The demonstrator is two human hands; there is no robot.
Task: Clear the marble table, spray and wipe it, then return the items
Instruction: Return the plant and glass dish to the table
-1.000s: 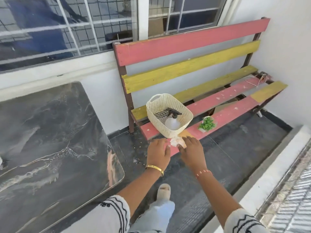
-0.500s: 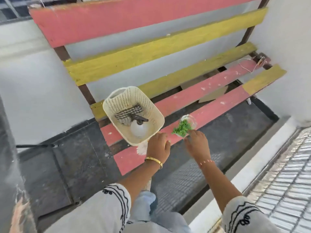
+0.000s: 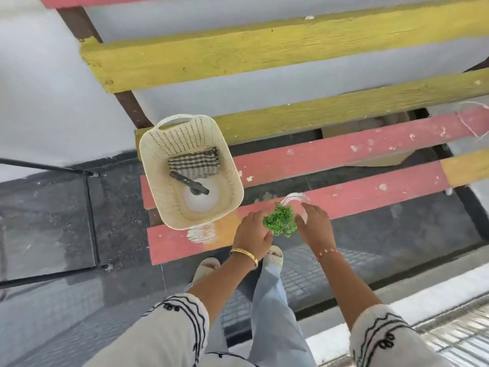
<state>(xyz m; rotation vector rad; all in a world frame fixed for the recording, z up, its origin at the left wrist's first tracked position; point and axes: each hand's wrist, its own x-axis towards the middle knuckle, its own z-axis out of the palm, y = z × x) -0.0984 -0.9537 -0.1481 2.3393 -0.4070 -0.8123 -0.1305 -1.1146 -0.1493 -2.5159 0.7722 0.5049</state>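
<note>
Green plant (image 3: 279, 220) in a clear pot sits on the bench (image 3: 370, 192), right of the basket (image 3: 190, 170). Right hand (image 3: 315, 223) cups it, fingers loosely spread; left hand (image 3: 251, 234) touches it, relaxed. Lift from below, upright.

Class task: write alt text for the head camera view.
Both hands, left hand and right hand, flank a small green plant over a red and yellow bench. Beside it, a cream basket holds a spray bottle and checked cloth.
</note>
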